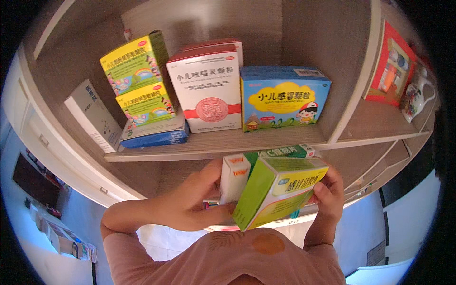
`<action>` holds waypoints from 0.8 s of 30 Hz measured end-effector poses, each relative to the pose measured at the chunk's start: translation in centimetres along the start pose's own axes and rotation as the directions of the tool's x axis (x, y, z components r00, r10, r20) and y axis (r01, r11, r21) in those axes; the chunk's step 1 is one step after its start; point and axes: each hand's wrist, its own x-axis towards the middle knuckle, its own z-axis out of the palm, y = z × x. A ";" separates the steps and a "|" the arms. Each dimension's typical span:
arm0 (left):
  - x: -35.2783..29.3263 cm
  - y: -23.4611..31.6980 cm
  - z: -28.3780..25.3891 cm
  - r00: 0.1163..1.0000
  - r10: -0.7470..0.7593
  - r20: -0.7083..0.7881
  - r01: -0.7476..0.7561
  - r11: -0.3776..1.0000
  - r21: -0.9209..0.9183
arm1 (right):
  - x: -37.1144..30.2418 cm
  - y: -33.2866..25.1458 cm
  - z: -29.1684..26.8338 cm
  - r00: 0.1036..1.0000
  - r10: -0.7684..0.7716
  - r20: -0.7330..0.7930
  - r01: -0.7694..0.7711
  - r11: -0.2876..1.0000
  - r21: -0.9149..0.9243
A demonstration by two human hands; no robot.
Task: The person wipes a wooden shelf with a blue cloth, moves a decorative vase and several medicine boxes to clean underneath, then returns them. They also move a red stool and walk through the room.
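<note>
Below the shelf board, in front of my chest, both hands hold a small group of medicine boxes. In front is a light green and yellow medicine box (278,194), tilted. A white box (233,183) with orange print is against its left side, and a green-and-white box (285,153) shows behind; whether these two are one box I cannot tell. My left hand (206,197) is closed on the white box from the left, its fingertips partly hidden. On the right, my right hand (328,190) grips the green and yellow box, thumb on its front face.
On the wooden shelf (280,141) stand two stacked yellow boxes (142,85), white-and-red boxes (206,90), a blue box (285,99) and a leaning white box (95,116). A flat blue-and-white box (154,135) lies under the yellow ones. Right compartment: red picture (389,66), white ceramic vessel (417,99).
</note>
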 end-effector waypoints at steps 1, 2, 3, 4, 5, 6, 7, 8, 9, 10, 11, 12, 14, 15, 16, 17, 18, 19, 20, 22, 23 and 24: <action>-0.3 0.0 -0.2 1.000 -0.010 0.029 0.009 0.999 0.047 | 0.1 0.2 0.3 0.999 -0.042 -0.002 0.042 0.999 -0.002; -0.6 -0.1 -0.4 0.998 -0.024 0.056 0.018 0.995 0.094 | 0.2 0.5 0.6 0.997 -0.083 -0.003 0.083 0.997 -0.003; -0.9 -0.2 -0.5 0.996 -0.039 0.082 0.028 0.990 0.141 | 0.2 0.7 0.8 0.992 -0.124 -0.004 0.124 0.992 -0.003; -1.1 0.0 -0.3 0.998 -0.049 0.043 0.039 0.978 0.204 | 0.1 0.8 0.9 0.996 -0.088 0.002 0.088 0.996 0.018; -1.3 0.1 -0.2 0.999 -0.018 0.038 0.011 0.983 0.186 | 0.0 1.0 0.7 0.997 -0.079 0.006 0.078 0.997 0.027; -1.3 0.1 0.0 0.999 0.013 0.032 -0.018 0.986 0.168 | 0.0 1.2 0.4 0.998 -0.069 0.011 0.068 0.997 0.036; -1.5 0.2 0.2 0.999 0.045 0.025 -0.048 0.988 0.150 | 0.0 1.4 0.4 0.998 -0.059 0.015 0.059 0.997 0.044; -1.6 0.3 0.3 0.999 0.047 -0.008 -0.045 0.985 0.168 | -0.3 1.4 0.7 0.997 -0.059 -0.057 0.060 0.998 0.013; -1.7 0.4 0.6 0.998 0.051 -0.041 -0.042 0.982 0.185 | -0.3 1.6 1.2 0.994 -0.097 -0.052 0.097 0.995 0.005; -1.9 0.5 0.7 0.996 0.056 -0.072 -0.040 0.979 0.202 | -0.3 1.8 1.8 0.990 -0.136 -0.046 0.135 0.991 -0.004; -1.6 0.8 1.0 0.986 0.063 -0.157 -0.033 0.982 0.188 | -0.3 1.9 2.0 0.984 -0.173 -0.042 0.172 0.985 -0.007; -1.3 1.0 1.2 0.969 0.069 -0.239 -0.028 0.984 0.173 | -0.3 2.4 1.5 0.966 -0.256 0.028 0.258 0.958 -0.127; -1.4 1.2 1.4 0.945 0.105 -0.308 -0.008 0.954 0.300 | -0.5 2.4 2.6 0.943 -0.326 0.068 0.331 0.938 -0.103; -1.9 1.3 1.3 0.947 0.134 -0.292 0.007 0.900 0.436 | -0.6 2.5 3.0 0.929 -0.361 0.084 0.368 0.925 -0.091; -2.3 1.3 1.1 0.949 0.162 -0.271 0.020 0.826 0.563 | -0.7 2.7 2.9 0.905 -0.404 0.134 0.420 0.900 -0.116; -3.0 1.9 1.0 0.924 0.242 -0.296 -0.038 0.829 0.558 | -0.9 2.6 3.0 0.915 -0.376 0.145 0.387 0.921 -0.053; -3.5 2.7 1.1 0.892 0.318 -0.321 -0.097 0.828 0.552 | -1.3 2.4 3.1 0.924 -0.349 0.158 0.351 0.936 0.011; -4.0 3.7 1.2 0.853 0.394 -0.342 -0.155 0.818 0.555 | -1.5 2.3 3.2 0.931 -0.322 0.173 0.314 0.947 0.076; -3.9 4.4 0.9 0.807 0.475 -0.351 -0.235 0.803 0.548 | -1.6 2.0 3.1 0.925 -0.333 0.183 0.327 0.943 0.068; -2.8 6.3 0.0 0.704 0.585 -0.403 -0.277 0.749 0.602 | -1.3 1.6 3.1 0.923 -0.306 0.235 0.292 0.952 0.093; -1.9 7.2 -0.6 0.654 0.613 -0.442 -0.246 0.726 0.642 | -0.9 1.5 3.1 0.924 -0.266 0.276 0.242 0.963 0.119; 0.2 7.7 -1.9 0.616 0.630 -0.473 -0.229 0.718 0.657 | -0.4 1.3 3.2 0.922 -0.305 0.241 0.305 0.952 0.036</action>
